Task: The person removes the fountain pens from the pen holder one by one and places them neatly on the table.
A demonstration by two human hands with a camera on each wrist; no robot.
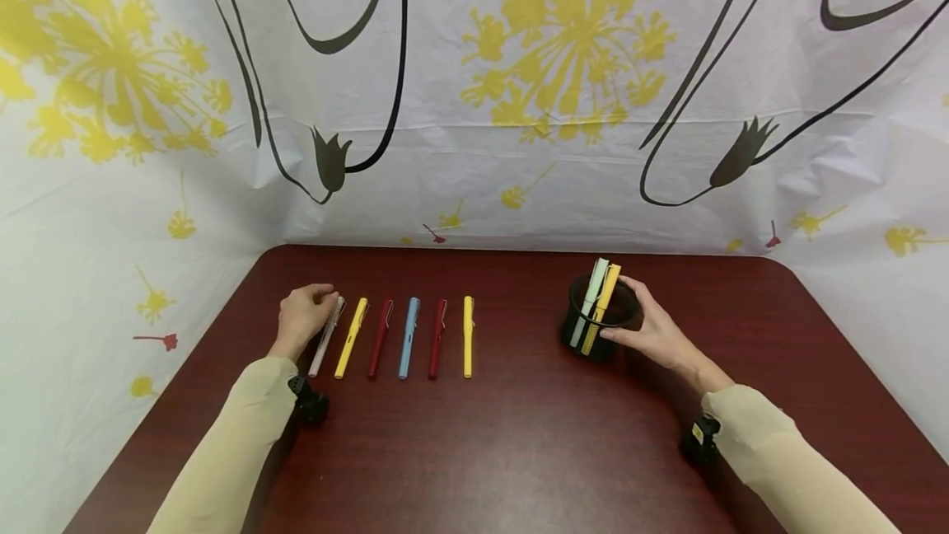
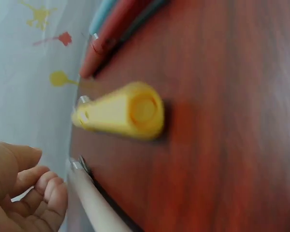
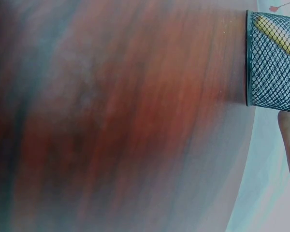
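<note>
At the left end of a row of pens lies a whitish pen point(image 1: 326, 338). My left hand point(image 1: 306, 320) is beside its clip end, and in the left wrist view that hand point(image 2: 29, 188) shows loosely bent fingers with nothing between them and the thumb. A yellow pen point(image 1: 352, 338) lies just right of the whitish one. On the right, my right hand point(image 1: 656, 332) grips a black mesh pen cup point(image 1: 615, 318), thumb at the front and fingers behind. A pale green pen point(image 1: 591, 299) and another yellow pen point(image 1: 604, 303) lean inside the cup.
Further along the row lie a dark red pen point(image 1: 381, 339), a blue pen point(image 1: 409, 338), a second dark red pen point(image 1: 438, 339) and a yellow pen point(image 1: 468, 337). All rest on the dark reddish table point(image 1: 504, 452). A patterned white cloth point(image 1: 445, 89) hangs behind it.
</note>
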